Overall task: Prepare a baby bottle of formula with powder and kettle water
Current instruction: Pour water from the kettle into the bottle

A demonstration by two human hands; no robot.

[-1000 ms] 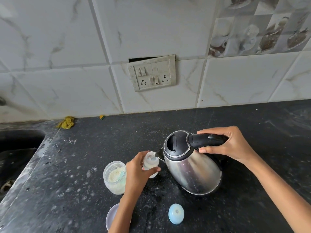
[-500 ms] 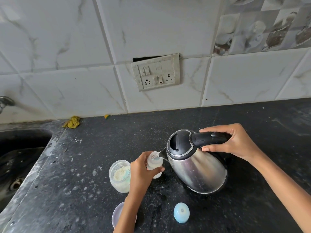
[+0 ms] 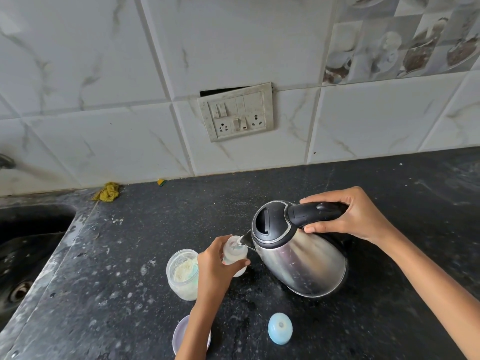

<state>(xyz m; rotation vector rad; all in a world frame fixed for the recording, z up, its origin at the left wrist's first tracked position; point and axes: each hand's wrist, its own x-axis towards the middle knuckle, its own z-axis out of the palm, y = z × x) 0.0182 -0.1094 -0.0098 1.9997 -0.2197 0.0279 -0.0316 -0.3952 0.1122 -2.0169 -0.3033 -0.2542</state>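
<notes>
Sink [image 3: 23,255]: one, far left, set into the black countertop [image 3: 130,255].
Powder jar [image 3: 181,276]: one, open.
Lids: two, lilac lid [image 3: 179,336], blue cap [image 3: 280,329].
Left hand [image 3: 213,268]: fingers wrapped round one baby bottle [image 3: 235,254].
Kettle [image 3: 298,255]: one, tilted, spout at the bottle mouth.
Right hand [image 3: 355,216]: fingers closed on the handle.

My kettle [image 3: 298,263] is shiny scuffed steel with a matt black plastic handle [image 3: 315,213]; the surface [image 3: 109,281] is speckled, glossy black stone.
</notes>
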